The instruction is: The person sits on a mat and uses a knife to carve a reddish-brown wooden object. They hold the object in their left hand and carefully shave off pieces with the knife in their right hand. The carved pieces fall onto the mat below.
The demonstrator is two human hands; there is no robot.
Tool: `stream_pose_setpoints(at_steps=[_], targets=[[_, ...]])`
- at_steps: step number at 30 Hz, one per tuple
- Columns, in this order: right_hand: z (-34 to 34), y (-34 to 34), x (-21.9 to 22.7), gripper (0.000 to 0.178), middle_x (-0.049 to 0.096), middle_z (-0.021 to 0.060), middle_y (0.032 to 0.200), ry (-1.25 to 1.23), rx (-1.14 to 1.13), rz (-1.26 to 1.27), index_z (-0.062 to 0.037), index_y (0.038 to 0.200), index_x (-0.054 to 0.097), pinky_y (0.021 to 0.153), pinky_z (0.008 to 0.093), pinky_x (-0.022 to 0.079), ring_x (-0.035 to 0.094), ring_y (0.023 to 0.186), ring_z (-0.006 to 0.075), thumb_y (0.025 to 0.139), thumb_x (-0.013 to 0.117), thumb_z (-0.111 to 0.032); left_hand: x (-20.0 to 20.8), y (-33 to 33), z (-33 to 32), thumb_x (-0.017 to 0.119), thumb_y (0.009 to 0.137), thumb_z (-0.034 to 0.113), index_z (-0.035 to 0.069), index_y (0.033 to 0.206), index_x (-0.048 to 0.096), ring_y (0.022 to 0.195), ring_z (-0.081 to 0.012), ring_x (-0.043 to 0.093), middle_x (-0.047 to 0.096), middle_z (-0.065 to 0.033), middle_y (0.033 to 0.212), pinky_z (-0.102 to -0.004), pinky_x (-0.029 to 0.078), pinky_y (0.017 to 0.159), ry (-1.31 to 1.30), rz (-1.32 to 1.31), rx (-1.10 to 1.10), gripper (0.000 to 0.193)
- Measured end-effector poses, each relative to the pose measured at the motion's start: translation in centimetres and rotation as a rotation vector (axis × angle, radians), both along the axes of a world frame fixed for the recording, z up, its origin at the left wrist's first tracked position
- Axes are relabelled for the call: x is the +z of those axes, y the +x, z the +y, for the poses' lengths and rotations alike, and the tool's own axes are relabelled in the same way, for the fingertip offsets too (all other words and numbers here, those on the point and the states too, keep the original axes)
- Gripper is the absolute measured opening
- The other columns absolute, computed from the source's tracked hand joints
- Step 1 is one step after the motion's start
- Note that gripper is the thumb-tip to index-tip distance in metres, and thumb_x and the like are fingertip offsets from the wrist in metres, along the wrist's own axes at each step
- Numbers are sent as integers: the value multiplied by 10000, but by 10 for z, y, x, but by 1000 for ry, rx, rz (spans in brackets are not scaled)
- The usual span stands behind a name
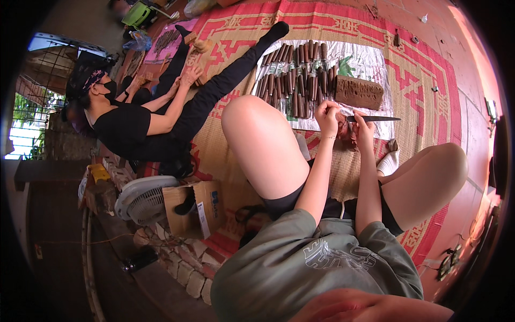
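Note:
A knife with a dark, pointed blade lies crosswise between my hands, its tip to the right. My left hand is closed at the blade's left end, and the grip is mostly hidden by the fingers. The fingers of my right hand pinch the blade partway along. Just below and between the hands is a crumpled reddish-brown bundle, its kind unclear. Ahead, several dark brown wooden handles lie in rows on a silvery sheet. A brown block with a rough, marked face rests beside them.
A co-worker in black sits on the left, one leg stretched toward the sheet. The red and tan mat spreads underneath. A white fan and an open cardboard box stand at the lower left.

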State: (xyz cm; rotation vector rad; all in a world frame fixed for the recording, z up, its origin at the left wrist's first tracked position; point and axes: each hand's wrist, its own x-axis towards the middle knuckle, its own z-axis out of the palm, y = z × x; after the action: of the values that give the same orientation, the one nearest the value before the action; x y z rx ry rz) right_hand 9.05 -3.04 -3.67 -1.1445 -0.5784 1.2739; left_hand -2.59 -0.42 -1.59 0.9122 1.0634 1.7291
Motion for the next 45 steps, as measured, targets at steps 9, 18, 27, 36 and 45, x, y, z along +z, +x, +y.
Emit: stream_pose_setpoints(at_steps=[9, 18, 27, 36, 45], targets=[[3, -2, 10, 147, 544, -11, 648, 18, 7, 24, -30, 931, 601, 406, 146, 297, 433, 463, 23, 830, 589, -136, 10, 7, -3, 502, 655, -13, 2, 624, 528, 579, -75, 468, 543, -18, 622, -195, 365, 552, -12, 20, -54, 43], [6, -4, 11, 134, 526, -27, 632, 22, 35, 31, -38, 937, 601, 393, 149, 253, 383, 449, 17, 827, 581, -112, 9, 7, -1, 497, 650, -19, 1, 625, 530, 586, -81, 478, 543, -20, 619, -204, 374, 557, 7, 51, -43, 46], [5, -2, 15, 135, 561, -22, 681, 37, -5, 158, -38, 927, 615, 413, 151, 321, 438, 478, 16, 808, 597, -100, 5, 5, 0, 499, 654, -14, 0, 624, 528, 581, -83, 477, 544, -23, 624, -206, 378, 555, 3, 45, -33, 44], [6, -3, 23, 125, 556, -28, 664, 44, 30, 82, -40, 911, 617, 422, 142, 312, 441, 489, 14, 820, 594, -122, 8, 4, -1, 495, 655, -13, 0, 620, 525, 589, -79, 477, 549, -25, 629, -199, 373, 560, -34, 20, -46, 48], [1, 0, 10, 123, 569, -15, 663, -18, -6, 13, -40, 915, 612, 416, 144, 328, 468, 491, 21, 820, 594, -117, 8, 4, -2, 489, 650, -19, -2, 615, 526, 575, -73, 451, 541, -19, 623, -202, 351, 543, -36, 11, -14, 54]])
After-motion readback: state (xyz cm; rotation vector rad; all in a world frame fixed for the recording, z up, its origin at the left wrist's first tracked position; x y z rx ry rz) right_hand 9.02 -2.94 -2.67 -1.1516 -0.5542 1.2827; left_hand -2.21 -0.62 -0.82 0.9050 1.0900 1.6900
